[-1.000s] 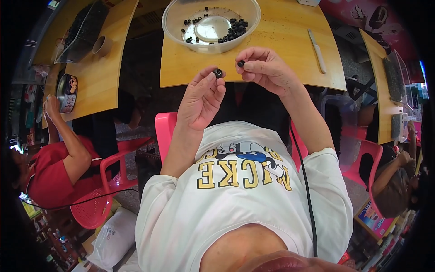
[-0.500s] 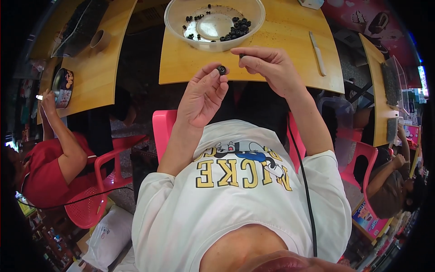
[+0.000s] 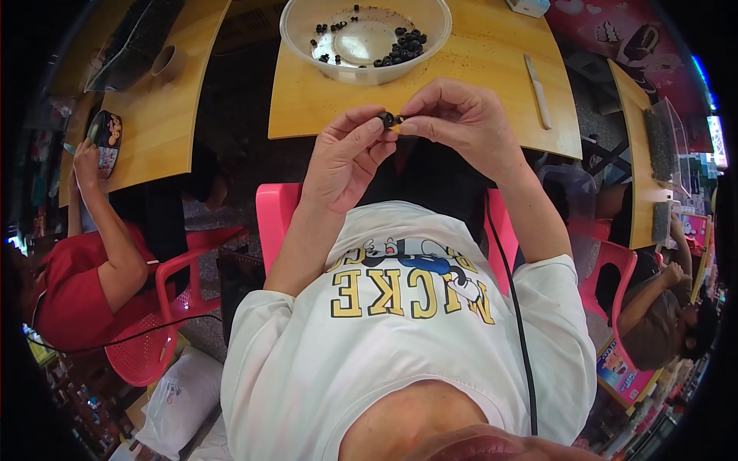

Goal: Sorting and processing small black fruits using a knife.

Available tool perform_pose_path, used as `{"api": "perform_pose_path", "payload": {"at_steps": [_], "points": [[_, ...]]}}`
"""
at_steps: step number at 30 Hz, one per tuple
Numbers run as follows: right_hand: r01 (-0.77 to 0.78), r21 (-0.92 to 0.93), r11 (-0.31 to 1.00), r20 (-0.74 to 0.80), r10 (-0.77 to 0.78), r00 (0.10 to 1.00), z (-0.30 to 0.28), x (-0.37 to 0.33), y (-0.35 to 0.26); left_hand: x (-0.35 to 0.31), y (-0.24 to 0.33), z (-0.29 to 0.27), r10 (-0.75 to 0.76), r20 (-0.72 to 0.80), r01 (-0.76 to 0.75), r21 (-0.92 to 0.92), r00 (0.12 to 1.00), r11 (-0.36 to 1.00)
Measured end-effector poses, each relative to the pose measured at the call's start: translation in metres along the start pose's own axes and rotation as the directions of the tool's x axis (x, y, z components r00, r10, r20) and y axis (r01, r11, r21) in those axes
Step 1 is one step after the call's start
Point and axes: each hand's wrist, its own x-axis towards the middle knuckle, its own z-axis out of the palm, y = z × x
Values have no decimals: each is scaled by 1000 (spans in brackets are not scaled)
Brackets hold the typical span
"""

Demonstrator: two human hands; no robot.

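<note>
Ring (image 3: 387,119): small, round, black; lifted clear of the table (image 3: 492,84), in the left-hand pinch near the table's front edge in view.
Bit (image 3: 399,119): small, dark, up against the ring. Mostly behind fingertips, so can't tell its shape or whether it's seated.
Left hand (image 3: 347,159): thumb and forefinger closed down to ring width, ring at the tips; other fingers curled loosely below.
Right hand (image 3: 470,127): thumb and forefinger narrow at the tips, bit between them; forefinger arched, so there's a gap behind the pinch.
Grip: I'd make the left the fixture and let the right do the small moves. Light pinch; squeeze too hard and a round part will likely squirt out.
Alignment: square bit to ring before any push or twist; tilt probably means a slip.
Bowl (image 3: 369,75): on the table beyond the hands, more black pieces (image 3: 401,54) inside. Working over it looks safer; a drop here could miss the table.
Knife (image 3: 540,96): on the table, off to the right, touched by neither hand.
</note>
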Motion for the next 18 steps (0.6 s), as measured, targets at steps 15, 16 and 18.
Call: {"api": "perform_pose_path", "payload": {"at_steps": [15,16,18], "points": [[218,-330,918,0,-231,973,4,-4,0,0,-3,-1,12,-3,-12,73,1000,997],[216,-330,919,-3,-230,973,4,-4,0,0,-4,-1,22,-6,-21,98,1000,995],[213,-361,908,10,-224,974,3,-5,0,0,-1,1,14,8,-15,140,1000,990]]}}
